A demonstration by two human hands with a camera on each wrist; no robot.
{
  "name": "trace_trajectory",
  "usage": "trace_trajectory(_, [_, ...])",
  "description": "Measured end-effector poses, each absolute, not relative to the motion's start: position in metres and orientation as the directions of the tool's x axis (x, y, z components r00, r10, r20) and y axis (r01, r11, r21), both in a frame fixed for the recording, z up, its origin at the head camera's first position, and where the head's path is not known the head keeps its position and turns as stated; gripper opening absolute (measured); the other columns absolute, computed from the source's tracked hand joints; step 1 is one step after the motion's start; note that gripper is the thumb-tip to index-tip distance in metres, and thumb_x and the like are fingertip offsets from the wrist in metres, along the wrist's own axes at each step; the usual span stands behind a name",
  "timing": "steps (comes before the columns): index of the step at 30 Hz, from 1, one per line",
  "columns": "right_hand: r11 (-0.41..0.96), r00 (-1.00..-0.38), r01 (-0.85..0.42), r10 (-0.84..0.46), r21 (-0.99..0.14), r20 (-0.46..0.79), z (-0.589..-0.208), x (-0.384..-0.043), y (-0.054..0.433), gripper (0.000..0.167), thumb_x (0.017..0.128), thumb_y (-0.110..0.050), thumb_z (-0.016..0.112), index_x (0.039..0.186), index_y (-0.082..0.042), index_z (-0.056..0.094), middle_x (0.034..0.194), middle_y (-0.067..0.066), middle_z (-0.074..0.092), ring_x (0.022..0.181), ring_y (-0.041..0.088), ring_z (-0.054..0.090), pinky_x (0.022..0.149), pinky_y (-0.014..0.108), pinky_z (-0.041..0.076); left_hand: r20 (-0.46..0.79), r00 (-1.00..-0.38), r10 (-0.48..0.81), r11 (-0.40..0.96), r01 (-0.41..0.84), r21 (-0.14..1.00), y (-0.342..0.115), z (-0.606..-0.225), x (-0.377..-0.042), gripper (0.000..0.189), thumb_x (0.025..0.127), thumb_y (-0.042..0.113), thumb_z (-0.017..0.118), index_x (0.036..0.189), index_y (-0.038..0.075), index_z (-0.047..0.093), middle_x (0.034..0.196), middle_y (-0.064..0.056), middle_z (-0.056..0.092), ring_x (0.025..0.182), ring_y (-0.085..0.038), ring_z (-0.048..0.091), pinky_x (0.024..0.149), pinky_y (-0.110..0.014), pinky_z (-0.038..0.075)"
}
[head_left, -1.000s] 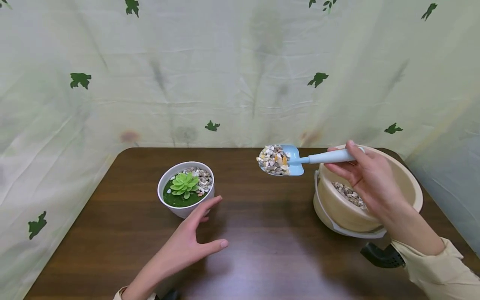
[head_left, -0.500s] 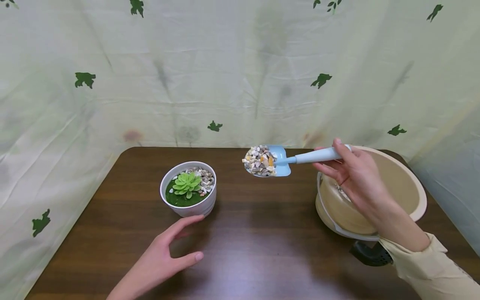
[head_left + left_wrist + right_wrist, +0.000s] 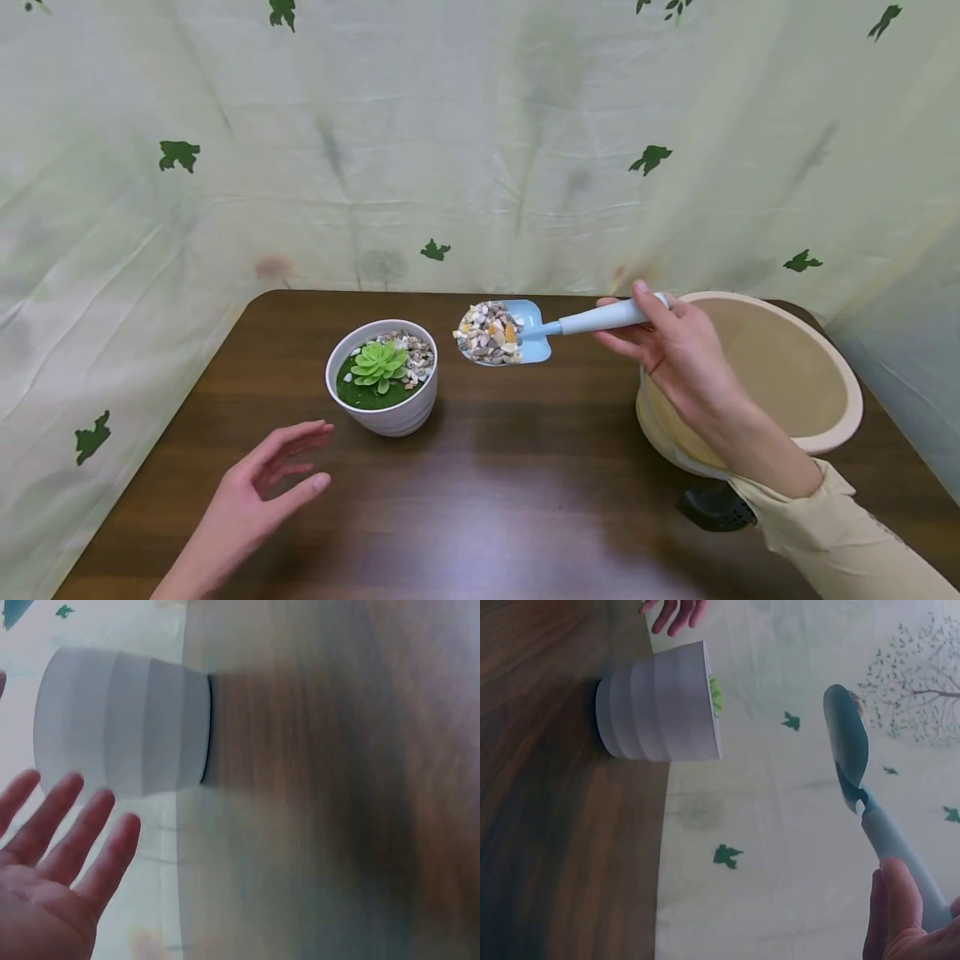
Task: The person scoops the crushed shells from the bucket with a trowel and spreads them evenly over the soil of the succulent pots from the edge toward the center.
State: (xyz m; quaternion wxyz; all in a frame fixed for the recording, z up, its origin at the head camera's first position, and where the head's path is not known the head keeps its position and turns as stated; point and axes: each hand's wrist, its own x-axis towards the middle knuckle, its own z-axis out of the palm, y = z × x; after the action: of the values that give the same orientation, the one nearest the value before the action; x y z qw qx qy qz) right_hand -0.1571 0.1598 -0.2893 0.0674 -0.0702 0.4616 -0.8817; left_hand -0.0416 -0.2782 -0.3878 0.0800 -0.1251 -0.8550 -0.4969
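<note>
My right hand (image 3: 682, 354) grips the handle of a light blue hand trowel (image 3: 611, 317). Its blade is heaped with small mixed pebbles (image 3: 489, 333) and hangs in the air to the right of a white ribbed pot (image 3: 397, 414). Inside the pot are a green succulent (image 3: 379, 365), green moss-like cover and pebbles along the right side. In the right wrist view the trowel (image 3: 889, 840) shows its underside, raised above the pot (image 3: 660, 705). My left hand (image 3: 251, 492) is held, fingers extended, in front and left of the pot, apart from it and holding nothing.
A cream bucket (image 3: 851, 417) with a handle stands on the right of the brown wooden table (image 3: 487, 483), partly hidden behind my right forearm. A pale cloth (image 3: 480, 142) with green leaf prints hangs behind the table.
My right hand has carried the loaded trowel leftward, from near the bucket toward the pot. My left hand has drawn back to the left and away from the pot.
</note>
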Motion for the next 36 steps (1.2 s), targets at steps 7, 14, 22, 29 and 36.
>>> trace_trajectory(7, [-0.529, -0.984, 0.073, -0.177, -0.846, 0.025, -0.296, -0.158, 0.143, 0.023, 0.098, -0.018, 0.062, 0.088, 0.000, 0.052, 0.098, 0.016, 0.070, 0.093, 0.025, 0.071, 0.084, 0.041, 0.052, 0.264, -0.965, 0.003, 0.498, 0.230, 0.836, -0.282, -0.389, -0.061, 0.056, 0.090, 0.009, 0.072, 0.141, 0.017, 0.049, 0.136, -0.002, 0.056, 0.119, -0.005, 0.054, 0.089, -0.019, 0.046])
trace_trajectory(14, [-0.524, -0.988, 0.091, -0.152, -0.847, -0.012, -0.307, -0.160, 0.126, 0.024, 0.098, -0.019, 0.062, 0.094, 0.000, 0.049, 0.099, 0.018, 0.071, 0.092, 0.025, 0.071, 0.083, 0.041, 0.053, 0.239, -0.970, 0.032, 0.408, 0.231, 0.883, -0.284, -0.388, -0.088, 0.077, 0.089, 0.004, 0.071, 0.152, 0.017, 0.029, 0.149, -0.008, 0.039, 0.133, -0.012, 0.040, 0.093, -0.015, 0.041])
trace_trajectory(22, [-0.505, -0.995, 0.038, -0.097, -0.862, 0.013, -0.320, -0.163, 0.106, 0.025, 0.099, -0.020, 0.062, 0.092, -0.002, 0.045, 0.098, 0.017, 0.071, 0.097, 0.025, 0.069, 0.084, 0.043, 0.052, 0.206, -0.968, 0.144, 0.301, 0.241, 0.923, -0.283, -0.382, -0.116, 0.088, 0.086, -0.002, 0.072, 0.155, 0.020, 0.021, 0.157, -0.011, 0.023, 0.143, -0.033, 0.023, 0.096, -0.013, 0.036])
trace_trajectory(29, [-0.495, -0.998, 0.000, -0.056, -0.869, 0.032, -0.331, -0.169, 0.091, 0.023, 0.099, -0.018, 0.060, 0.095, -0.001, 0.046, 0.099, 0.018, 0.070, 0.097, 0.026, 0.069, 0.085, 0.044, 0.052, 0.215, -0.950, 0.227, 0.162, 0.254, 0.953, -0.275, -0.384, -0.140, 0.093, 0.081, -0.008, 0.071, 0.155, 0.012, 0.018, 0.157, -0.013, 0.022, 0.137, -0.020, 0.031, 0.096, -0.015, 0.037])
trace_trajectory(36, [-0.478, -0.999, -0.024, -0.019, -0.878, 0.038, -0.340, -0.175, 0.086, 0.023, 0.099, -0.018, 0.062, 0.097, -0.001, 0.046, 0.103, 0.022, 0.068, 0.094, 0.025, 0.069, 0.084, 0.044, 0.052, 0.106, -0.962, 0.252, 0.252, 0.171, 0.952, -0.271, -0.382, -0.149, 0.095, 0.081, 0.005, 0.075, 0.157, 0.024, 0.020, 0.151, -0.012, 0.028, 0.124, -0.020, 0.038, 0.090, -0.019, 0.041])
